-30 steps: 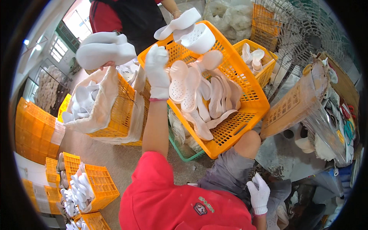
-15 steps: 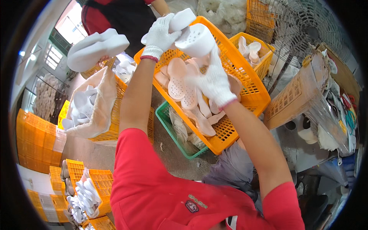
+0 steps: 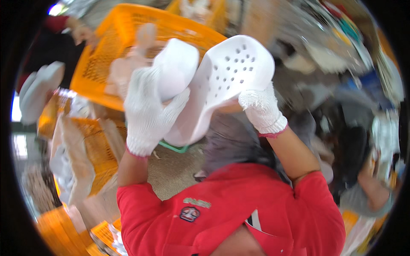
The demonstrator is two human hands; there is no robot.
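My left hand (image 3: 146, 113), in a white knit glove, is closed on a thick white rounded sole piece (image 3: 178, 64) with a smooth face. My right hand (image 3: 261, 109), gloved the same way, grips the edge of a long white perforated insole (image 3: 232, 70) near its wide, holed end. The insole slants down to the left, its narrow end passing beside my left thumb. Both pieces are held up in front of my chest. Behind my left hand, an orange plastic basket (image 3: 149, 15) holds several pale insoles (image 3: 121, 72), blurred by motion.
A co-worker's hand (image 3: 83, 33) is at the basket's left side. Thick white soles (image 3: 40, 91) hang near that person. A cloth-lined orange crate (image 3: 100, 138) stands at left. A green basket rim (image 3: 173, 147) shows below the insole. Piled goods are on the right.
Both hands came back from above the basket toward my chest, bringing the white pieces along. The view swung right, so the basket now sits further left. The insole's holed face now shows large.
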